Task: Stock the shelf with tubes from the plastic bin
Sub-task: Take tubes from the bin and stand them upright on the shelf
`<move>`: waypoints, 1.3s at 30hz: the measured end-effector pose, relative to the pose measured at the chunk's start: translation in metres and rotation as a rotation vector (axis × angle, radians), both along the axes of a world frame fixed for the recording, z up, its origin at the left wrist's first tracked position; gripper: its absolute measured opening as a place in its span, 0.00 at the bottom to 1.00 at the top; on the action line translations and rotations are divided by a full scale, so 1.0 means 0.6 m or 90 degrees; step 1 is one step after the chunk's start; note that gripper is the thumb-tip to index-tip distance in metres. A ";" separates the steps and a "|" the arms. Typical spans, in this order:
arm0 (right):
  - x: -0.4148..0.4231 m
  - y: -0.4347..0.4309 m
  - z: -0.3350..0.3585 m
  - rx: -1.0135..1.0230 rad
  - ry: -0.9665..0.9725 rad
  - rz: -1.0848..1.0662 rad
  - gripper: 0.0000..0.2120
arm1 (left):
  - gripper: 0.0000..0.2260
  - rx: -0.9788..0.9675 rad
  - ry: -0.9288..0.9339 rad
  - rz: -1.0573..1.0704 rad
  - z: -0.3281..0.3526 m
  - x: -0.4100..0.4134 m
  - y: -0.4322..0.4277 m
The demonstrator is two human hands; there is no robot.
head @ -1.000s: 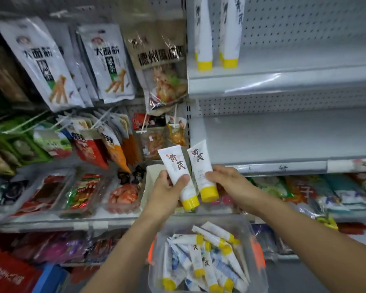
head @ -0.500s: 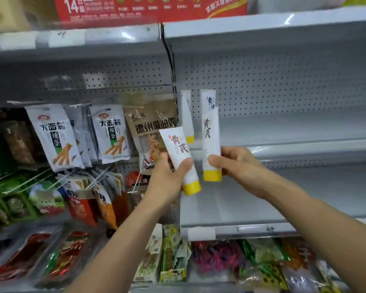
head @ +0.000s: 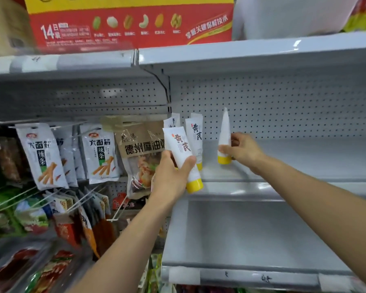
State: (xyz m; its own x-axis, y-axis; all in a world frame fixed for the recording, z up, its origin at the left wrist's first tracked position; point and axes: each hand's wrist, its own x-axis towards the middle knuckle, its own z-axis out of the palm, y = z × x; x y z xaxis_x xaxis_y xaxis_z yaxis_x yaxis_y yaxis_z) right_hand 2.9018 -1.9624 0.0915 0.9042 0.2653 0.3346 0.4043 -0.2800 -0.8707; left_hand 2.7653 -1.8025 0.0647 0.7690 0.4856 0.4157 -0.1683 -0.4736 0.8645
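My right hand pinches yellow-capped tube upright on grey shelf; left hand grips second tube, tilted.

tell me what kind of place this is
Probably a shop aisle: metal shelves with pegboard backing, hanging snack packets, and a label strip along a shelf edge.

Two tubes stand on the shelf, left of another tube.

Red nut box top left, white bag top right, white snack packets hanging far left, brown pouch just right of them, orange packets below.
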 end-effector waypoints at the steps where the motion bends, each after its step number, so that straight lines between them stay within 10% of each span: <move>1: 0.015 0.004 -0.002 -0.008 0.003 0.002 0.16 | 0.15 -0.005 -0.003 0.005 0.000 0.006 -0.002; 24: 0.105 0.041 -0.020 -0.139 0.044 -0.042 0.32 | 0.13 -0.063 -0.026 0.015 0.001 0.025 -0.019; 29: -0.005 0.007 -0.009 0.035 -0.034 0.038 0.14 | 0.12 -0.071 -0.042 -0.003 0.007 0.010 -0.032; 33: -0.092 -0.004 -0.001 -0.080 -0.006 0.305 0.19 | 0.14 -0.039 -0.063 0.014 0.020 0.014 -0.051; 39: -0.111 0.015 -0.008 -0.115 -0.151 0.187 0.13 | 0.15 -0.016 -0.060 0.012 0.033 0.016 -0.073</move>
State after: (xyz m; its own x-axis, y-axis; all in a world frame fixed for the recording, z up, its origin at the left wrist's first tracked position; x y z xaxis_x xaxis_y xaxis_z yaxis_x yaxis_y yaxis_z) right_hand 2.8349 -1.9531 0.0867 0.6850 0.5738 0.4489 0.6729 -0.2623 -0.6916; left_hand 2.7747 -1.8462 0.0844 0.7173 0.5110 0.4737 -0.2408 -0.4560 0.8567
